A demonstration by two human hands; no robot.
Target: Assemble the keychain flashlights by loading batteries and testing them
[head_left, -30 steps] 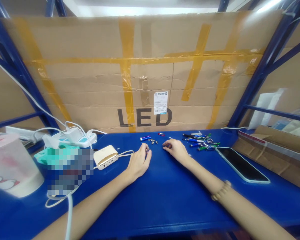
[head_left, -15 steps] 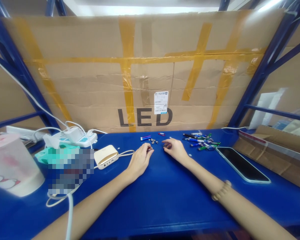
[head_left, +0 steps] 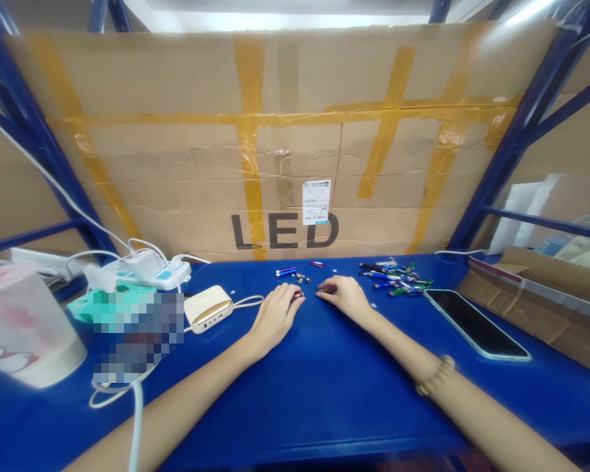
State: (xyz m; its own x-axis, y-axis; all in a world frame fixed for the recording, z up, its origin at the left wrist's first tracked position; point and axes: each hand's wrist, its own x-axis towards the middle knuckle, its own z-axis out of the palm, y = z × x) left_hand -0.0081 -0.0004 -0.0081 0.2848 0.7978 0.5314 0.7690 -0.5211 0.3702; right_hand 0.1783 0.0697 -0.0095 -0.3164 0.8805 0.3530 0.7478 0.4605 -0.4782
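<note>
My left hand (head_left: 276, 313) is closed, with thumb and fingers pinching a small red tube with a shiny metal end (head_left: 297, 295). Facing it across a small gap, my right hand (head_left: 345, 296) is closed too. At its fingertips shows a small shiny metal piece (head_left: 320, 290), mostly hidden by the fingers. Just beyond my left fingertips lie several small round silver pieces (head_left: 302, 278) and blue metallic tubes (head_left: 286, 272). Another small red tube (head_left: 317, 264) lies farther back. Right of my right hand is a loose pile of blue, green and black metallic tubes (head_left: 398, 278).
A phone (head_left: 476, 324) and an open cardboard box (head_left: 526, 295) are on the right. A cream power bank (head_left: 210, 308), white power strip (head_left: 152, 270), cables and a whitish container (head_left: 29, 328) stand left. A large cardboard sheet (head_left: 187, 177) closes off the back of the blue table (head_left: 314, 400).
The red tube in my left fingers now shows more clearly. My right hand has shifted slightly left, its fingers curled further, and the gap between the hands is smaller.
</note>
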